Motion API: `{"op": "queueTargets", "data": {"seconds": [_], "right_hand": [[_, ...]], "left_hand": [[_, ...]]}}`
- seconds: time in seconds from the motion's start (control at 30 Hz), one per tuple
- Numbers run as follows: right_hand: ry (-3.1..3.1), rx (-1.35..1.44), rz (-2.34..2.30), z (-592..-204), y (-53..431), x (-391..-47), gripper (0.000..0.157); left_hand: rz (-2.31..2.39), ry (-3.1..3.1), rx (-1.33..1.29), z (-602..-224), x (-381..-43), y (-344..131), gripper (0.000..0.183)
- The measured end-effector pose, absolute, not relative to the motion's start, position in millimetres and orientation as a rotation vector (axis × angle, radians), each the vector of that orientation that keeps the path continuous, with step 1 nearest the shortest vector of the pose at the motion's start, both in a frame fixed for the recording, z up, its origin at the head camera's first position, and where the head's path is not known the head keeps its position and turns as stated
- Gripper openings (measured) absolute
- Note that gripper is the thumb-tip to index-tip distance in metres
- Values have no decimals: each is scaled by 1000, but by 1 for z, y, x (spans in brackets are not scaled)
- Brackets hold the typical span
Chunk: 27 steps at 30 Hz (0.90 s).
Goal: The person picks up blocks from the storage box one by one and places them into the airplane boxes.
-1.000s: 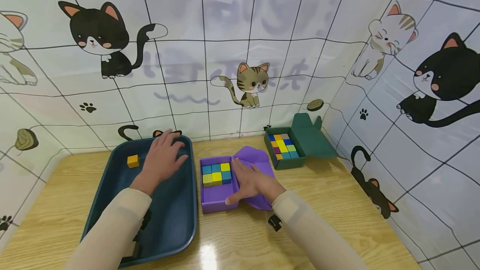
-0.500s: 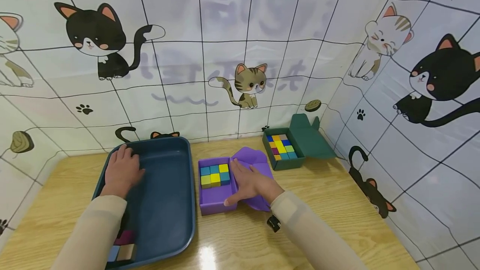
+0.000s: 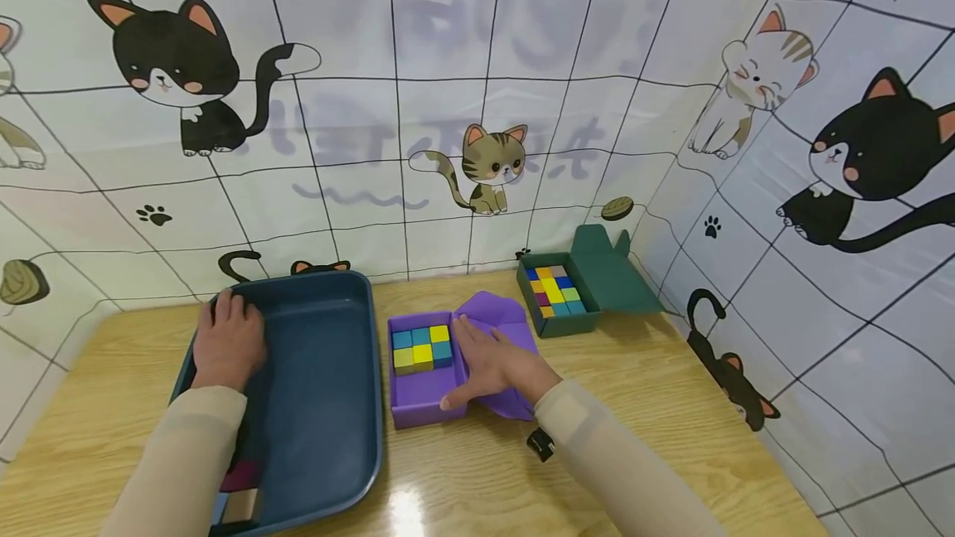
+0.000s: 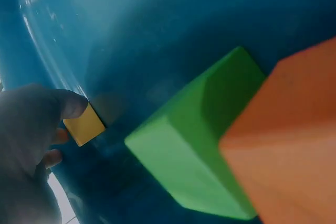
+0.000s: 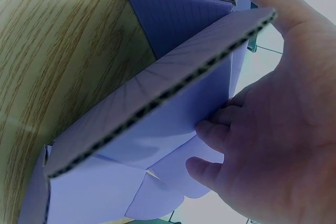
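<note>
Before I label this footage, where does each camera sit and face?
Head: worn on the head, faces forward and down at blue tray, purple box, green box; left hand, right hand and sleeves show.
Left wrist: worn there, faces into the tray; left hand pinches a yellow block.
Right wrist: worn there, faces the purple box and table; right hand shows.
Head and right wrist share the purple box and right hand.
</note>
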State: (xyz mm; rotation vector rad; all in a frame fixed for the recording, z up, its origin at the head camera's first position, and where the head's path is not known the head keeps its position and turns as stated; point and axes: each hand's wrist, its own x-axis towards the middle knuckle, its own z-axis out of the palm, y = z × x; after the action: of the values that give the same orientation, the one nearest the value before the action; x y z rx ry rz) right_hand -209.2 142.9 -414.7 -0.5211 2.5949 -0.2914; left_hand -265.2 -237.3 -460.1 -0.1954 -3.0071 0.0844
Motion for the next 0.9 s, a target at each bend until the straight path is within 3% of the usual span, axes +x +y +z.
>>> {"op": "queueTargets", "data": {"seconds": [0.43,0.9], "right_hand": [[2587,-515,-307,-414,142,-208,126],[2588,-518,-344,-414,143,-208,125]], "left_hand": [[140,-2925,-216,-463,-263,-243,21],[67,-2984,-249,-452,-252,-243,24]]}}
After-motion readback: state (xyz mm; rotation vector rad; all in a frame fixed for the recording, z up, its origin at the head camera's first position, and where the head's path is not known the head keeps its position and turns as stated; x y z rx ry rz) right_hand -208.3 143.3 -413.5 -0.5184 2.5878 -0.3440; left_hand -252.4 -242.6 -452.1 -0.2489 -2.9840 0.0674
